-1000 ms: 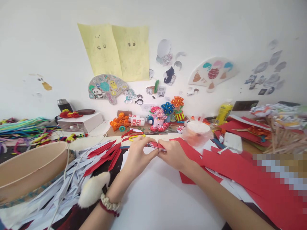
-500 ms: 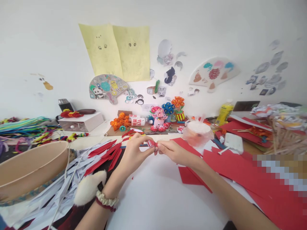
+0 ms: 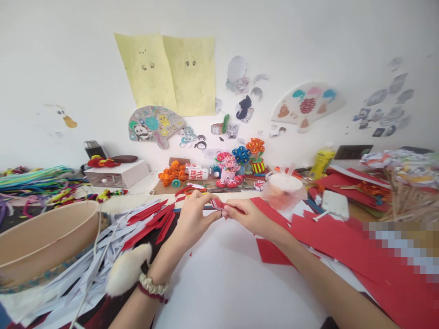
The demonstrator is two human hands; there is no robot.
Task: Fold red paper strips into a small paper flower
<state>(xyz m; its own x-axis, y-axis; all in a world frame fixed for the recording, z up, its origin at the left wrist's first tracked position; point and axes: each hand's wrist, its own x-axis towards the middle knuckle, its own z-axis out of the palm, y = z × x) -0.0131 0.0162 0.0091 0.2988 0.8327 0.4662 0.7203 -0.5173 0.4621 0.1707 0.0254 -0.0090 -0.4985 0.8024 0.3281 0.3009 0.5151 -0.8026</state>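
A small folded piece of red-and-white paper is pinched between both hands just above the white sheet on the table. My left hand closes on its left end with thumb and fingers. My right hand pinches its right end, fingers pressed together. A cream scrunchie with a fluffy pompom hangs on my left wrist. Folded red strips lie fanned out to the left of my hands.
A tan bowl stands at the left over white paper strips. Red paper sheets cover the right. A plastic-wrapped cup, a yellow bottle, paper flowers, pipe cleaners and a white box line the back.
Both hands lifted the folded paper off the table and drew closer together; the right hand's fingers shifted along the piece. The red sheet under the right hand now lies exposed.
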